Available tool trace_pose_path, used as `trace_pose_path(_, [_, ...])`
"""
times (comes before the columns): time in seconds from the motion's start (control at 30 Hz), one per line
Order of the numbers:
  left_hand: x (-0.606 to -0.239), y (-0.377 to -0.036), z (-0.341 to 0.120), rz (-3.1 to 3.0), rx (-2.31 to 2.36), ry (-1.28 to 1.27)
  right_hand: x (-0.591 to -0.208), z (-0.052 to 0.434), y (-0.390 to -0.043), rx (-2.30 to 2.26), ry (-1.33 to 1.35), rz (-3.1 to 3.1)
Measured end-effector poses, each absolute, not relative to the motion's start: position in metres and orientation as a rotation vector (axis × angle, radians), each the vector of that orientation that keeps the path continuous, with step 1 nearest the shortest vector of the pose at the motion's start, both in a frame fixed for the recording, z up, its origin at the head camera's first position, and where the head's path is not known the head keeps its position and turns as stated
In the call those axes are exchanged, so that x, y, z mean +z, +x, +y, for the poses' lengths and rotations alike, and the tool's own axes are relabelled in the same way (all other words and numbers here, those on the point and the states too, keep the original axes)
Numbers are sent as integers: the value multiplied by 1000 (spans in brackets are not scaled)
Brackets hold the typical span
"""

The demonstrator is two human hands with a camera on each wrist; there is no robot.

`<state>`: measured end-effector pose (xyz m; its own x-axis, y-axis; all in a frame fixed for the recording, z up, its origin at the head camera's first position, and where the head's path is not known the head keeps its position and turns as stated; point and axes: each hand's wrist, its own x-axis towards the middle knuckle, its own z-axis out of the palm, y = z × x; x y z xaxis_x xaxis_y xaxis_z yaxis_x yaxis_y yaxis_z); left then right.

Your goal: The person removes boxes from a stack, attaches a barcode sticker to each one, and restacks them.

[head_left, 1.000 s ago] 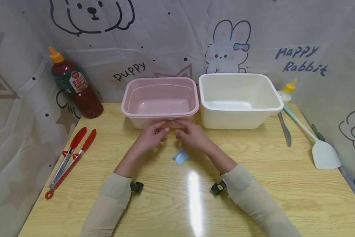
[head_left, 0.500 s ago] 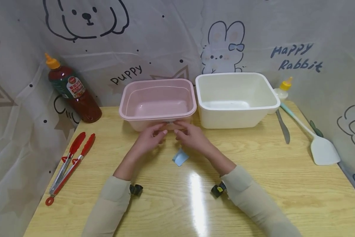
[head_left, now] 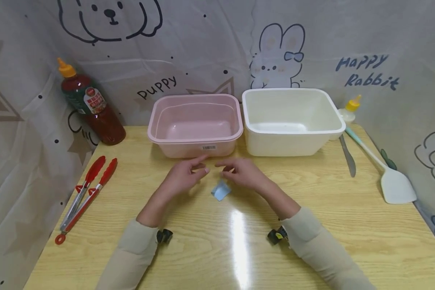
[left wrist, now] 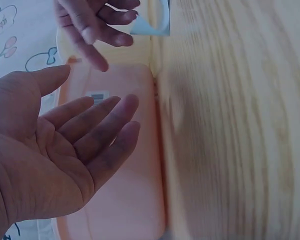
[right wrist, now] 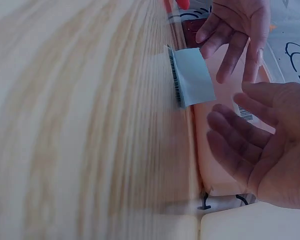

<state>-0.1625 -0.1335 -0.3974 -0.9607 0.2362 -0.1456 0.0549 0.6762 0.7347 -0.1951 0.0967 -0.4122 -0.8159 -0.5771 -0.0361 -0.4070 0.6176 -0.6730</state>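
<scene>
Since both the left hand (head_left: 182,177) and right hand (head_left: 243,174) are open and hold nothing, pinch the blue paper (head_left: 221,191) just under them gently.

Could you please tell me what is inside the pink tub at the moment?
The pink tub shows only its own bare floor and walls; nothing lies in it. The near wall hides the strip of floor just behind it.

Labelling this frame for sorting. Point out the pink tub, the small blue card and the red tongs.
pink tub (head_left: 195,121), head view, inner back wall.
small blue card (head_left: 221,191), head view, middle of its face.
red tongs (head_left: 84,193), head view, midway along the arms.
</scene>
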Motion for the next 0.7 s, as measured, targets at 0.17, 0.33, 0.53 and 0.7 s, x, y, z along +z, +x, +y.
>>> trace_pose_path(0.17, [-399, -159, -131, 2663, 1115, 261, -415, 96, -192, -851, -862, 2600])
trace_pose_path(0.33, [-402, -156, -128, 2639, 1116, 291, -416, 94, -190, -767, -861, 2603])
trace_pose_path(0.53, [-404, -154, -125, 2632, 1105, 296, -417, 93, -191, -749, -874, 2610])
trace_pose_path(0.7, [-407, -153, -123, 2606, 1111, 286, -418, 91, -192, -735, -899, 2607])
